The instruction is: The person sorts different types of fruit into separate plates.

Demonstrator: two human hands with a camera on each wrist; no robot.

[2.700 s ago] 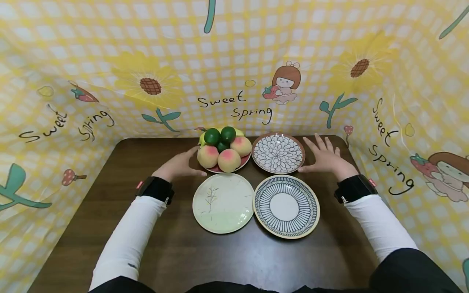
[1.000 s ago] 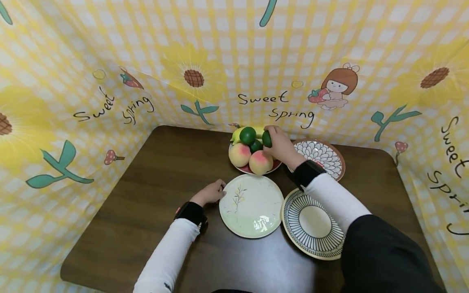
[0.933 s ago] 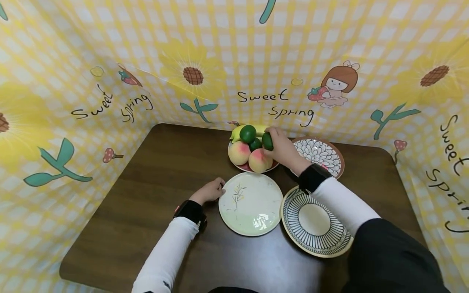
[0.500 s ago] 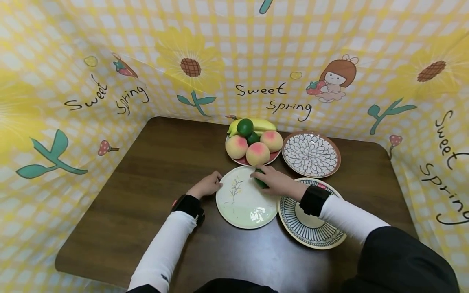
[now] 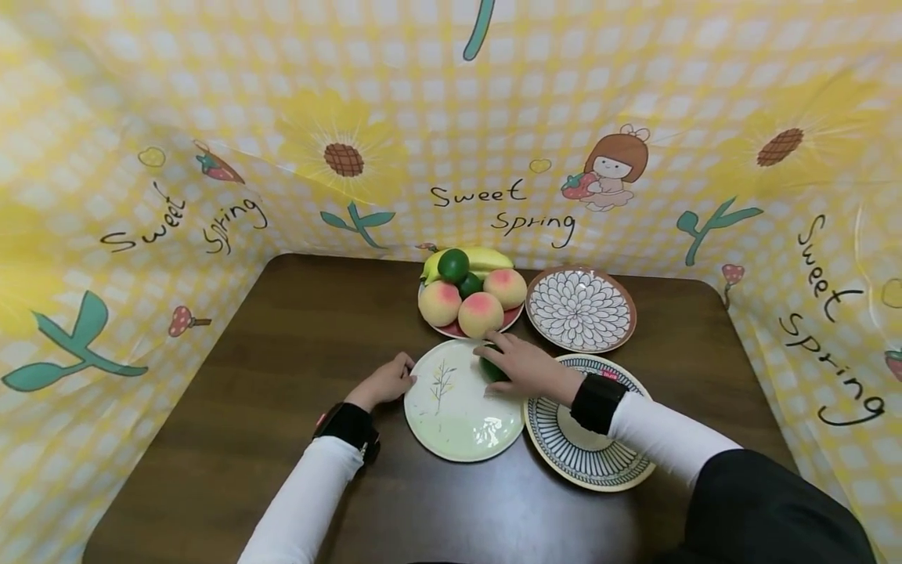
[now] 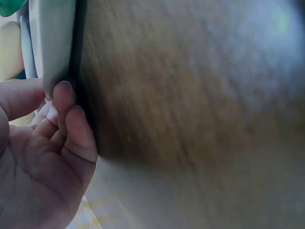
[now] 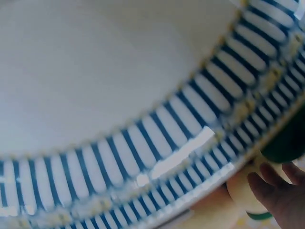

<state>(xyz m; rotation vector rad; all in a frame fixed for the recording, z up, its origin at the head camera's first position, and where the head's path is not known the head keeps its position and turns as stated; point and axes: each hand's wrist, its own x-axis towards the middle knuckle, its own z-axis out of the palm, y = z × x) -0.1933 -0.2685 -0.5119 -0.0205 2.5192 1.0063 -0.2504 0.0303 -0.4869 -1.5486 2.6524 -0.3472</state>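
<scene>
In the head view my left hand (image 5: 384,384) pinches the left rim of the pale green plate (image 5: 458,435). The left wrist view shows the thumb above the plate edge (image 6: 55,45) and curled fingers (image 6: 78,131) at its underside. My right hand (image 5: 524,366) reaches over that plate's right part, with loosely spread fingers around a green lime (image 5: 492,370), which the hand partly covers. In the right wrist view the fingertips (image 7: 259,186) look apart from the lime (image 7: 286,140), and the thumb is out of sight.
Behind is a red fruit plate (image 5: 451,327) with peaches (image 5: 481,315), limes (image 5: 453,266) and bananas (image 5: 486,258). A petal-patterned plate (image 5: 581,309) stands right of it. The blue-striped plate (image 5: 588,462) lies under my right forearm. Gingham cloth (image 5: 395,117) surrounds the brown table (image 5: 296,352).
My right hand took a lime from the fruit plate and brought it forward to the green plate; its fingers have since loosened. My left hand moved to the green plate's rim and stays there.
</scene>
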